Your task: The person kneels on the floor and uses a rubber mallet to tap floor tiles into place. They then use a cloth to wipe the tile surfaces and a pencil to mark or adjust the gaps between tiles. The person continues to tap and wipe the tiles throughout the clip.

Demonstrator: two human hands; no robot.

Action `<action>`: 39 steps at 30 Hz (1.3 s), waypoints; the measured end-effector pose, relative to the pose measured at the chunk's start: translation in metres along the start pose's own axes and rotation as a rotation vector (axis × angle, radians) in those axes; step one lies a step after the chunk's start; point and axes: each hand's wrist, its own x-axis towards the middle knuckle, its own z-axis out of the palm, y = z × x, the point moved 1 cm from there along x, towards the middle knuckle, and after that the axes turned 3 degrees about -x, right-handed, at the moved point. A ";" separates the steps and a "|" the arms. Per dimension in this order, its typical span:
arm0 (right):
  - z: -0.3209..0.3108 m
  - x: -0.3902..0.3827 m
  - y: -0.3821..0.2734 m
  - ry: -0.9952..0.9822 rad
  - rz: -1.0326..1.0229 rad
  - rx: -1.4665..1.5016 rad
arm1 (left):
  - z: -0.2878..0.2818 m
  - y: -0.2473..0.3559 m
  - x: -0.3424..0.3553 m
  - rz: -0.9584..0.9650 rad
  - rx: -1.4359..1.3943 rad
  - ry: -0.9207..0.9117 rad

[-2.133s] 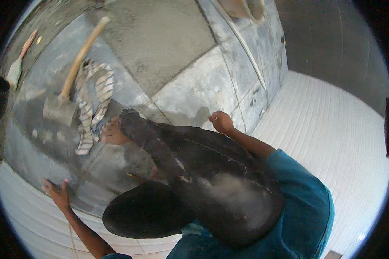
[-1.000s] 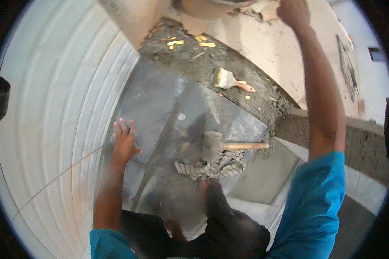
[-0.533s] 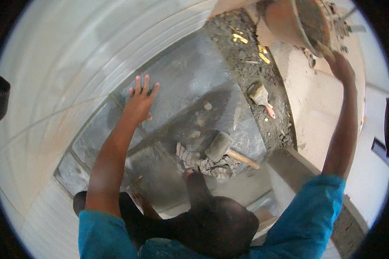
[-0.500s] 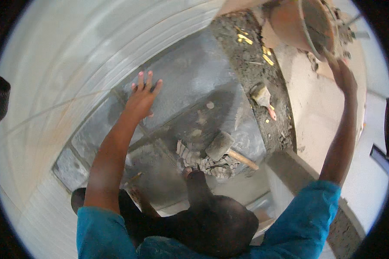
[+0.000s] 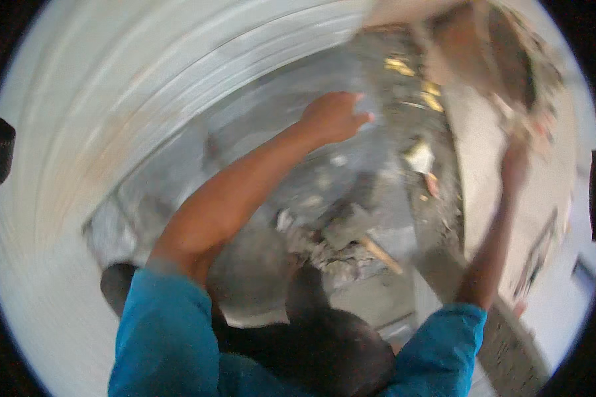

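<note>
My left hand (image 5: pixel 334 119) is over the far right part of the grey floor tiles (image 5: pixel 271 112), thumb and forefinger apart, holding nothing I can see. At the bucket's near side, my right hand (image 5: pixel 515 162) is closed round a blurred handle-like thing that points toward the tilted brown bucket (image 5: pixel 457 46); its kind is too smeared to name. Nearer to me on the tiles lies a mallet (image 5: pixel 344 230) with a grey head and wooden handle, beside crumpled grey lumps (image 5: pixel 341 264).
A strip of rough mortar (image 5: pixel 391 99) runs along the tiles' right edge. On it lie yellow plastic pieces (image 5: pixel 399 65) and a pale-bristled brush (image 5: pixel 420 159). The white ribbed wall (image 5: pixel 132 86) curves along the left. A grey ledge (image 5: pixel 444 271) stands near my right arm.
My left hand has swung right across the tiles from its spread-fingered place at the left. My right hand has come back toward me, slightly left and lower. The view has shifted a little.
</note>
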 end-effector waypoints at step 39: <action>-0.033 0.027 -0.075 -0.298 1.037 1.438 | 0.046 0.201 0.240 -0.066 -1.402 0.139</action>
